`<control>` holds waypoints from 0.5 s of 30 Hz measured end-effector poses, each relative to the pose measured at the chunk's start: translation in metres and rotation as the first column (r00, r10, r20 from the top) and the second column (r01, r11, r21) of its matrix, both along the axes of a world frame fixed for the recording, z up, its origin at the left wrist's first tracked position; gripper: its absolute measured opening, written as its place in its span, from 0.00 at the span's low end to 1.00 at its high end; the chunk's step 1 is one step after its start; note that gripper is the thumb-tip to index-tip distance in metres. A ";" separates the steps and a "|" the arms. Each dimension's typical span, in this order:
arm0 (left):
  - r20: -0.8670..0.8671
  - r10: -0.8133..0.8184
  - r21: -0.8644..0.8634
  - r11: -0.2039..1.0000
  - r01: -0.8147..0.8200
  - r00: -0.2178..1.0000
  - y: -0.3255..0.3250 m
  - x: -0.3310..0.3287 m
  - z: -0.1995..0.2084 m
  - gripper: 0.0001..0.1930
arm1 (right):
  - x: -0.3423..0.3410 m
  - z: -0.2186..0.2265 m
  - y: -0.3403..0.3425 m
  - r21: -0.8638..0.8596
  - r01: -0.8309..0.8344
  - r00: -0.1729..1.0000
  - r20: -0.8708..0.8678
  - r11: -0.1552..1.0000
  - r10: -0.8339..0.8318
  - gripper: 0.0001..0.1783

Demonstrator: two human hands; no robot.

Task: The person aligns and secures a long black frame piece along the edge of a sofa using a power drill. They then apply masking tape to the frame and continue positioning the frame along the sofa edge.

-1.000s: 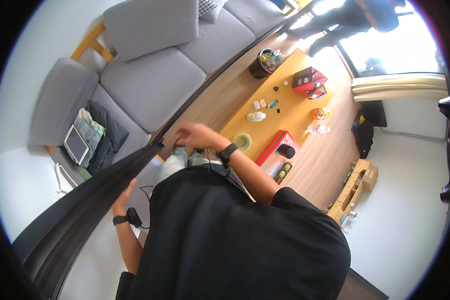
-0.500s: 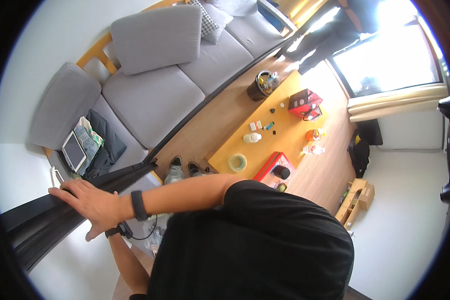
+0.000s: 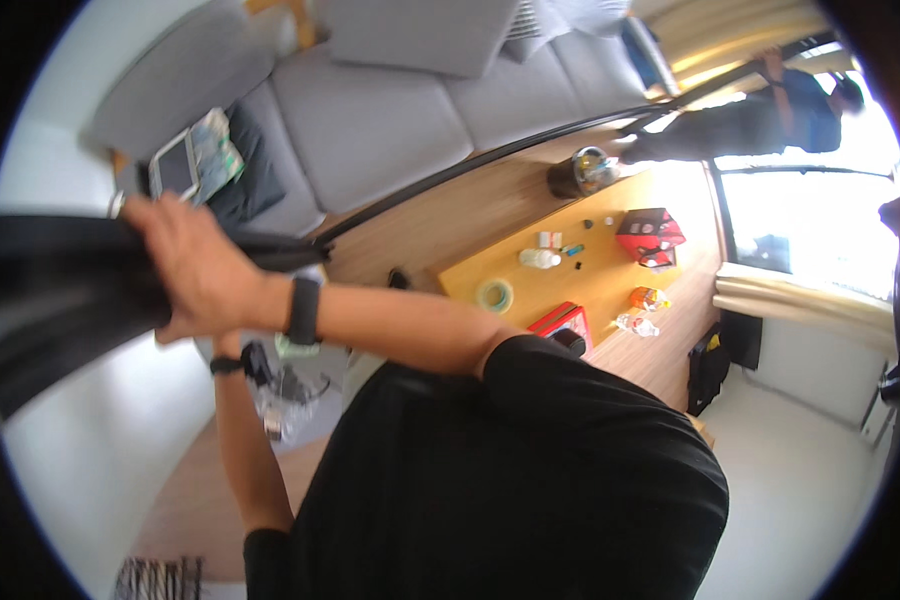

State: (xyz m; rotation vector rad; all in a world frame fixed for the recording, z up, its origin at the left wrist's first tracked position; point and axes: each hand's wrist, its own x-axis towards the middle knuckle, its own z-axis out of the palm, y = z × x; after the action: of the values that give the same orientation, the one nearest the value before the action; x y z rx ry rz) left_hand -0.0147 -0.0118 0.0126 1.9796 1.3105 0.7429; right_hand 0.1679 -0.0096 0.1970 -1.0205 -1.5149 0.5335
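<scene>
A long black beam (image 3: pixel 70 285) runs in from the left edge, large and blurred close to me. My right hand (image 3: pixel 205 265), with a dark band on its wrist, is wrapped over it, fingers on the upper side and thumb below. My left hand (image 3: pixel 227 345) is raised beneath the right one; its fingers are hidden behind the right hand. A dark watch-like device (image 3: pixel 260 365) is by the left wrist. A thinner black bar (image 3: pixel 490 158) stretches past the sofa toward another person (image 3: pixel 795 110) near the window, whose hand touches it. Whether bar and beam are one piece I cannot tell.
Along the far left stands a grey sofa (image 3: pixel 380 120) with a tablet (image 3: pixel 175 168) and clothes. A wooden table (image 3: pixel 530 225) holds bottles, a tape roll (image 3: pixel 494 295) and a red bag (image 3: pixel 650 235). Beyond its end is a dark bin (image 3: pixel 568 178). White wall rises at left.
My view has turned and the scene has shifted. The beam and both my hands appear higher in the picture. More of the other person by the window shows.
</scene>
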 end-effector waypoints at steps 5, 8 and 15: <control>0.021 -0.080 -0.008 0.997 0.080 0.997 0.006 0.014 0.009 0.24 | 0.000 0.001 0.003 0.084 -0.006 0.999 0.034 0.996 0.003 0.66; 0.004 -0.155 -0.036 0.987 0.155 0.988 0.016 0.025 0.011 0.23 | 0.003 0.000 0.009 0.187 0.007 1.000 0.025 0.982 -0.012 0.67; 0.245 -0.087 -0.240 0.960 0.147 0.966 0.006 0.026 0.009 0.18 | 0.002 0.000 0.024 0.045 -0.043 0.999 0.026 0.998 0.042 0.67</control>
State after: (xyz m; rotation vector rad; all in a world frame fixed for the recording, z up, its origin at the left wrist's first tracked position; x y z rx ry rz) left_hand 0.0110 -0.0057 0.0213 1.6922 1.0802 0.6868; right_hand 0.1697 0.0140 0.1968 -0.9647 -1.5670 0.5150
